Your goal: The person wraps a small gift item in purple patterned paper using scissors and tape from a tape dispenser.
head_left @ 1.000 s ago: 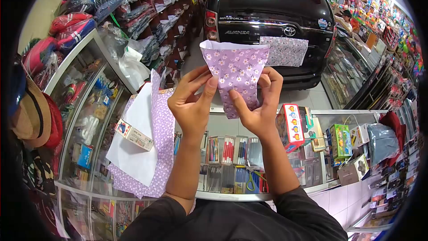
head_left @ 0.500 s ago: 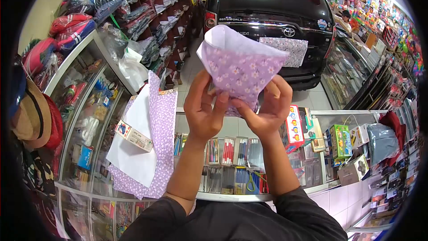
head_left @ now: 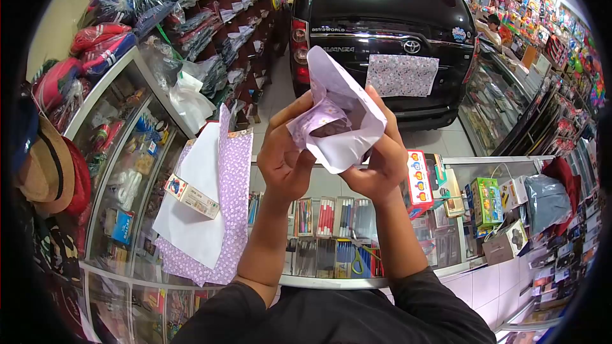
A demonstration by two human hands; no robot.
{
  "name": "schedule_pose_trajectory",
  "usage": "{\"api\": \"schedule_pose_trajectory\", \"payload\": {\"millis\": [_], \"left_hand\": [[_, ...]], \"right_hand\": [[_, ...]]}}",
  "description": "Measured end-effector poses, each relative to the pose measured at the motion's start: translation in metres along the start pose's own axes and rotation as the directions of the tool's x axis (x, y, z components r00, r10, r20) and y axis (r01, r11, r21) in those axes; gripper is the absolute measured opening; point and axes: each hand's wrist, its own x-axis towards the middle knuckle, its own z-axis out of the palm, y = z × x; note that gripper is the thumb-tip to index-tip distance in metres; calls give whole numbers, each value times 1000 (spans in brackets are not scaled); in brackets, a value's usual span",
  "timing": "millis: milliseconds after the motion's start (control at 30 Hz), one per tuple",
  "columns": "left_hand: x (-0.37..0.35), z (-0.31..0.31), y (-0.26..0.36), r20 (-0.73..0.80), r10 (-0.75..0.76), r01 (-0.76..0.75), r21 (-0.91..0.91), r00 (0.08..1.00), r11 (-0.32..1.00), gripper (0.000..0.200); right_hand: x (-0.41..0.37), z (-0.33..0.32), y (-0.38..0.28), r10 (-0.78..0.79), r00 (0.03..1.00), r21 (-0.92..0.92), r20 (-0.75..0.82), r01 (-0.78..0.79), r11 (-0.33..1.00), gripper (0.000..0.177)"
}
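1. Fingers (head_left: 294,109) of the left hand (head_left: 279,159) and right hand (head_left: 384,167) curl partway in, pinching a paper pouch (head_left: 341,151) from opposite sides; some fingertips are hidden behind it.

2. Glass-topped counter (head_left: 331,282) spans the foreground, the pouch held in the air above it. Working over that surface seems wise, since it would catch a dropped piece.

3. Purple flowered paper (head_left: 234,216) lies at left, framing white paper (head_left: 194,232), well apart from both hands. Keeping the left sleeve off it should spare it creases.

4. Between the hands, the pouch tilts its gaping mouth toward the camera, white inner face showing at the near lip, a flowered flap folded in at left. Light, even pressure from both sides looks best: a hard pinch could crumple the thin walls, a lopsided pull could tear them. Thumbs set beneath the near lip are well placed to support it.

5. Small printed box (head_left: 191,196) rests on the white paper; left there, it likely helps steady the sheets.

6. Green-handled scissors (head_left: 360,261) show between the forearms, untouched; whether they lie above or under the glass is unclear.
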Motion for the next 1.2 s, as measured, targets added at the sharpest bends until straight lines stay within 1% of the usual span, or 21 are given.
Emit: {"api": "schedule_pose_trajectory", "payload": {"millis": [167,233,300,367,400,433,500,567,633,667,700,733,767,800,833,900,967,1033,1100,1167,1200], "left_hand": [[0,1,-7,-2,-55,54,-50,999,997,56],[5,1,-8,29,79,-78,-23,996,997,60],[8,5,-5,24,123,-124,29,992,992,63],[4,11,0,-120,-69,71,17,990,997,62],[8,20,3,-200,-81,65,-88,976,994,62],[7,18,1,-202,-83,66,-87,976,994,62],[6,13,-7,-159,-72,77,28,985,997,64],[7,7,-12,-142,-98,100,9,985,995,63],[10,-1,-17,-12,19,-17,143,1000,990,62],[9,0,-16,-46,-46,47,29,998,998,62],[8,-2,-17,-45,-46,48,28,998,998,62],[8,-8,-20,0,-27,27,102,1000,994,62],[8,-14,-22,46,-12,4,174,999,985,62],[8,-17,-23,87,-16,-5,229,996,973,61],[8,-18,-24,88,-18,-3,228,996,974,61],[9,-17,-26,104,22,-45,224,994,974,60],[10,-17,-24,90,20,-38,211,996,977,60],[15,-20,-23,243,109,-170,246,964,954,62],[15,-23,-21,289,74,-151,253,954,956,63],[15,-24,-22,334,38,-132,262,942,956,64],[15,-24,-25,365,28,-128,252,931,959,63]], "right_hand": [[-8,4,15,1,1000,106,-14,0,994,71],[-10,6,16,93,995,205,-43,-82,975,72],[-10,3,14,140,990,230,-36,-128,965,72],[-8,1,12,189,979,266,77,-203,942,71],[-7,3,12,203,977,287,69,-214,934,72],[-6,4,9,204,976,288,70,-216,933,72],[-5,4,2,454,891,450,34,-419,789,76],[0,0,-2,453,891,424,26,-420,803,78],[5,-6,-7,496,868,258,21,-484,836,76],[9,-8,-11,532,847,292,-12,-506,812,62],[13,-14,-13,532,847,291,-13,-506,812,62],[16,-24,-13,506,860,144,58,-509,848,53],[20,-29,-14,488,863,-4,131,-492,871,44],[24,-30,-19,463,883,-25,69,-463,886,37],[26,-34,-21,465,882,-26,68,-465,885,37],[30,-44,-24,345,926,-206,154,-312,928,43],[31,-48,-28,367,911,-262,188,-313,913,39],[29,-57,-27,370,861,-370,349,-237,898,30],[23,-62,-24,401,833,-407,380,-239,882,22],[17,-66,-22,482,764,-430,428,-297,853,19],[15,-66,-21,552,720,-363,420,-424,830,15]]}}
